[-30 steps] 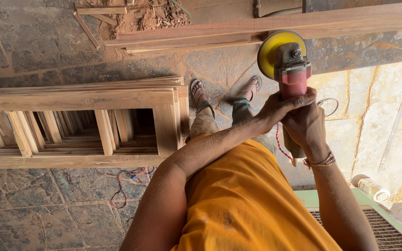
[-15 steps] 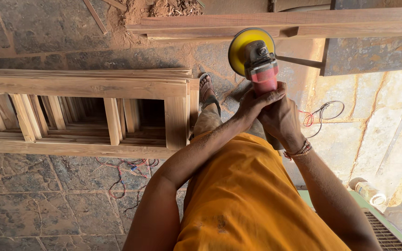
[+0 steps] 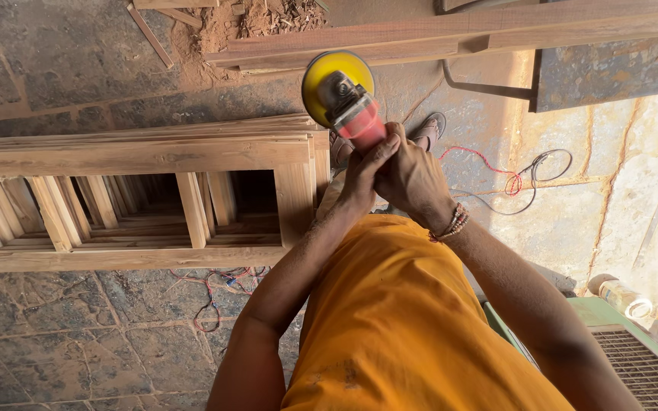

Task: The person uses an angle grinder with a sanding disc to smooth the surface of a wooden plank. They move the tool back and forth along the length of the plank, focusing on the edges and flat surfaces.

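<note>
Both sets of fingers wrap the red body of a grinder [image 3: 353, 114]. The left hand [image 3: 365, 173] grips it from the left side, thumb up along the casing; the right hand [image 3: 413, 176] closes over it from the right, a bead bracelet [image 3: 451, 223] at the wrist. The grinder's yellow disc [image 3: 321, 80] faces away, held in the air above the corner of a stack of wooden frames [image 3: 138, 190] on the stone floor [image 3: 78, 358]. A red cord [image 3: 489, 164] lies coiled nearby. Long planks [image 3: 458, 34] lie beyond.
</note>
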